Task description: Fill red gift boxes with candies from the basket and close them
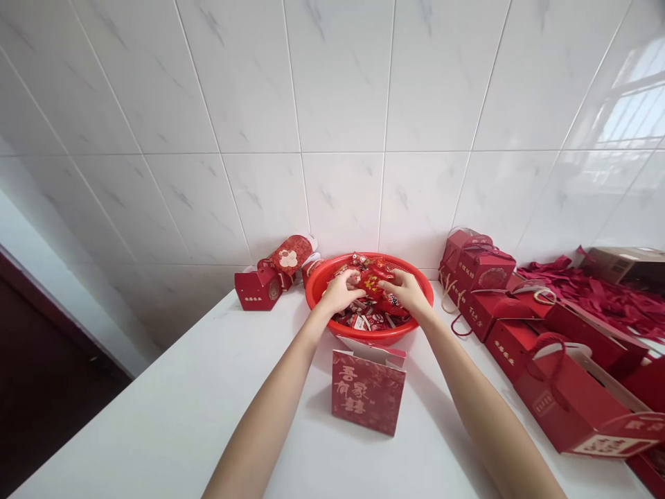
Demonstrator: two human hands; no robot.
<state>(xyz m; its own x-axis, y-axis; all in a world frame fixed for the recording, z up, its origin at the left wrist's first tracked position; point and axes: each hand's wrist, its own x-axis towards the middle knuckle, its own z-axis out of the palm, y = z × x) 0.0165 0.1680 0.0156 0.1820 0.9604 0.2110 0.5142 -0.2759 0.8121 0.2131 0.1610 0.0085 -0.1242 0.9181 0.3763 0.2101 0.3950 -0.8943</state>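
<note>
A red plastic basket full of wrapped sweets stands near the tiled wall. Above its contents, my left hand and my right hand are closed on opposite sides of a shiny red packet with gold print. In front of the basket, between my forearms, a red paper box with pale characters stands upright, its top flaps raised. Neither hand touches that box.
Several red boxes with cord handles line the right side of the white table. Behind them lie dark red ribbons and a cardboard box. More small red boxes stand at the back left.
</note>
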